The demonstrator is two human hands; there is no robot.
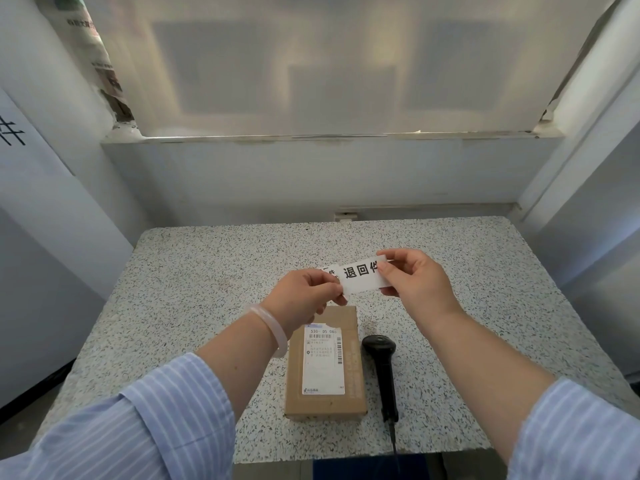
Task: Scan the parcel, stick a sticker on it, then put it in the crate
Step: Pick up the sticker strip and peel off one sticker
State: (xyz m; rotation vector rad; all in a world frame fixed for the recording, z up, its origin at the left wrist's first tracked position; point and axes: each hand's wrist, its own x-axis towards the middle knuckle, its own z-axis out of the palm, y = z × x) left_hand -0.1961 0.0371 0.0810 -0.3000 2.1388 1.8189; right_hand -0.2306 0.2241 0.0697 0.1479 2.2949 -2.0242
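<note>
A small brown cardboard parcel (327,365) with a white shipping label lies flat near the front of the speckled table (207,271). A black handheld scanner (382,368) lies just right of it, cable trailing off the front edge. Above the parcel both hands hold a white sticker (362,277) printed with black characters. My left hand (306,294) pinches its left end, with a second white piece behind the fingers. My right hand (415,277) pinches its right end.
A white wall and a frosted window sill rise behind the table. White panels stand close on the left and right. A blue surface (346,469) shows below the table's front edge.
</note>
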